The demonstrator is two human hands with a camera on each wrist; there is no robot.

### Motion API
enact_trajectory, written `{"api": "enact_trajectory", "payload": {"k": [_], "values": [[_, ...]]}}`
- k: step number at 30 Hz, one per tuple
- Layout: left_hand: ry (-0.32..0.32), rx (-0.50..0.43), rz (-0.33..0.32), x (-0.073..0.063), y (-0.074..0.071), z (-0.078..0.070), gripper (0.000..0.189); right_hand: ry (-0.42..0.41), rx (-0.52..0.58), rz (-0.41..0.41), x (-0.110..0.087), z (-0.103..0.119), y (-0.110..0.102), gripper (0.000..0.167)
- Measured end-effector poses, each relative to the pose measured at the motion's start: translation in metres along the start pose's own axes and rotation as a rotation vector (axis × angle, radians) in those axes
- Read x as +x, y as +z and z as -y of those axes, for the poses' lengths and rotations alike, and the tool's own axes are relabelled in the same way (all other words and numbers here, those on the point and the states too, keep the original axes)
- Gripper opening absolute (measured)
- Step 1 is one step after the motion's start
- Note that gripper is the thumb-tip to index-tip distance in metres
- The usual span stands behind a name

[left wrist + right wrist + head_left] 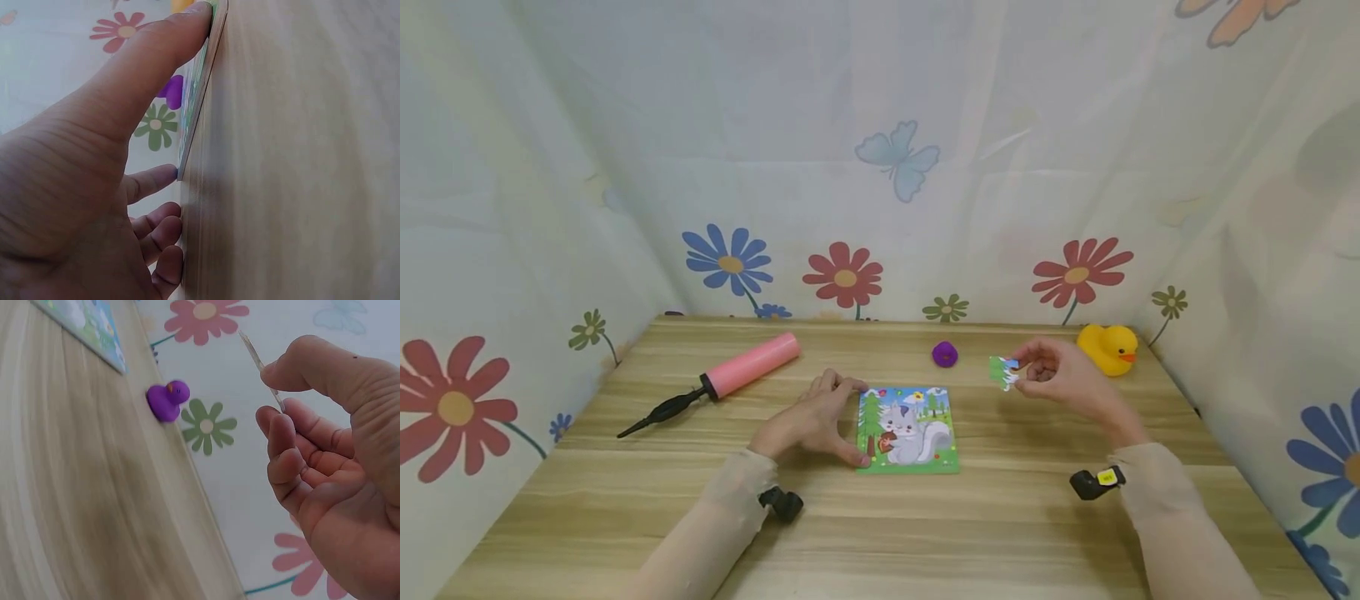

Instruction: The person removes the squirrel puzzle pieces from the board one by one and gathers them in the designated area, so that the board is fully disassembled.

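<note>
A square squirrel puzzle [906, 433] lies flat on the wooden table. My left hand [822, 421] is at its left side, thumb on the lower left corner and index finger touching the upper one. The left wrist view shows the thumb [156, 47] laid straight over the board's edge, the other fingers lower beside the table surface. Raised to the right of the board, my right hand [1060, 379] pinches a small jigsaw piece [1002, 371] in green, white and blue between thumb and fingers. Edge-on, the thin piece [253, 353] shows in the right wrist view.
A small purple duck [945, 354] sits behind the puzzle, and a larger yellow duck [1105, 348] stands at the back right beyond my right hand. At the left lies a pink hand pump [752, 367] with a black nozzle. Flowered curtains border the table [925, 542].
</note>
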State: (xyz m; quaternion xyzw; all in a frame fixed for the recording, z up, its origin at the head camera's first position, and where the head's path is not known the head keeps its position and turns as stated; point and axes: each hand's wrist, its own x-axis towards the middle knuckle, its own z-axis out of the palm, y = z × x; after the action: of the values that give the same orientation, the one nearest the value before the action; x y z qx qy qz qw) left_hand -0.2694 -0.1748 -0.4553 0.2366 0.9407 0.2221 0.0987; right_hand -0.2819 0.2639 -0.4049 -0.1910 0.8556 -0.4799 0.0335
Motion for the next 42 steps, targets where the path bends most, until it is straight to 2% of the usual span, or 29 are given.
{"api": "enact_trajectory", "payload": {"k": [7, 13, 18, 24, 30, 42], "values": [[0.0, -0.002, -0.001, 0.0, 0.0, -0.001, 0.124, 0.044, -0.059, -0.038, -0.017, -0.023, -0.017, 0.043], [-0.001, -0.008, -0.006, 0.0, -0.001, -0.001, 0.123, 0.081, -0.074, -0.024, -0.027, -0.042, -0.024, 0.045], [-0.002, -0.008, -0.002, 0.0, 0.0, 0.0, 0.124, 0.082, -0.138, -0.012, -0.034, -0.06, -0.026, 0.044], [-0.019, -0.007, 0.009, 0.0, 0.001, 0.001, 0.122, 0.082, -0.148, 0.031, -0.04, -0.078, -0.027, 0.042], [-0.033, -0.01, 0.02, 0.0, 0.0, 0.001, 0.122, 0.078, -0.148, 0.057, -0.042, -0.087, -0.029, 0.04], [0.019, -0.024, 0.019, -0.001, 0.001, 0.003, 0.118, 0.106, -0.112, 0.063, -0.048, -0.092, -0.04, 0.039]]}}
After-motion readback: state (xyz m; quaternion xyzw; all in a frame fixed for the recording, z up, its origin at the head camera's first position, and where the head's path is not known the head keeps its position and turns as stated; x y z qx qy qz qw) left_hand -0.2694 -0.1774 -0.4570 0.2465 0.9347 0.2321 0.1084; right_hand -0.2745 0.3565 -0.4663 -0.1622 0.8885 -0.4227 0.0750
